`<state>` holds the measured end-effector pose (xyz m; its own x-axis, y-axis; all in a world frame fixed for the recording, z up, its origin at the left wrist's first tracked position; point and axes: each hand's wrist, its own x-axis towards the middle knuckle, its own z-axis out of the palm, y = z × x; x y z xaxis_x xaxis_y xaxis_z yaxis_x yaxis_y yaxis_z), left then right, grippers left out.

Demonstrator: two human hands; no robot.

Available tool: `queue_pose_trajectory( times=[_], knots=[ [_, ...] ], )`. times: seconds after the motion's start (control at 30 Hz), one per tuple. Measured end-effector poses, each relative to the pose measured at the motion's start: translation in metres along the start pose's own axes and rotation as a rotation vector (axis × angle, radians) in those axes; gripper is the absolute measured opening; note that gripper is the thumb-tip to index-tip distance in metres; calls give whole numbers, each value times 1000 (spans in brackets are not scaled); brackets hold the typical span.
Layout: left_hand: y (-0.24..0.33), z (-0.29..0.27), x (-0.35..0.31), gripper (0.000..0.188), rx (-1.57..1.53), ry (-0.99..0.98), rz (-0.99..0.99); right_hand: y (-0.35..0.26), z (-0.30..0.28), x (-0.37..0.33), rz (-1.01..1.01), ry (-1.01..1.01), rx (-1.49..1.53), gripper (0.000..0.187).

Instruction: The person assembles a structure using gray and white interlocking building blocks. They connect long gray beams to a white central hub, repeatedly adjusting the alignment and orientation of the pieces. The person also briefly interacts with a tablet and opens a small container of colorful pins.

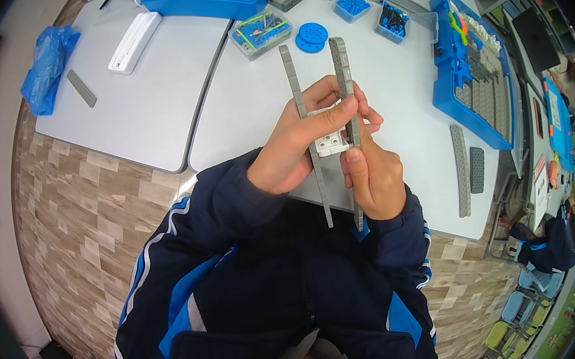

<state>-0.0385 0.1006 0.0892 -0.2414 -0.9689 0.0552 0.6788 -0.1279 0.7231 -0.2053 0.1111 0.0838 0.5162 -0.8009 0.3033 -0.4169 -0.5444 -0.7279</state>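
Observation:
Just above the table's near edge, both hands hold one assembly of building parts. It has two long grey perforated beams, a left beam [319, 188] and a right beam [340, 62], with a white block [332, 144] between them. My left hand [297, 138] is closed around the assembly from the left, its thumb lying across toward the right beam. On the other side, my right hand [376, 178] pinches the right beam beside the white block. What its fingertips touch behind the beam is hidden.
Beyond the hands stand a clear parts box [261, 34], blue round plates [311, 38] and small blue-filled containers [352, 5]. At right are a blue tray of grey beams [444, 91] and loose beams [461, 171]. A white case [134, 42] and blue bag [49, 70] lie left.

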Motion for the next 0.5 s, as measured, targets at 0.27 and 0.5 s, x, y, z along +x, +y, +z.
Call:
queue_pose_trajectory(
  times=[0.27, 0.5],
  knots=[
    [7, 11, -5, 45, 119, -27, 34, -10, 2, 3, 107, 198, 421, 37],
    [8, 11, -3, 54, 274, -90, 57, -10, 3, 11, 138, 260, 700, 37]
  ],
)
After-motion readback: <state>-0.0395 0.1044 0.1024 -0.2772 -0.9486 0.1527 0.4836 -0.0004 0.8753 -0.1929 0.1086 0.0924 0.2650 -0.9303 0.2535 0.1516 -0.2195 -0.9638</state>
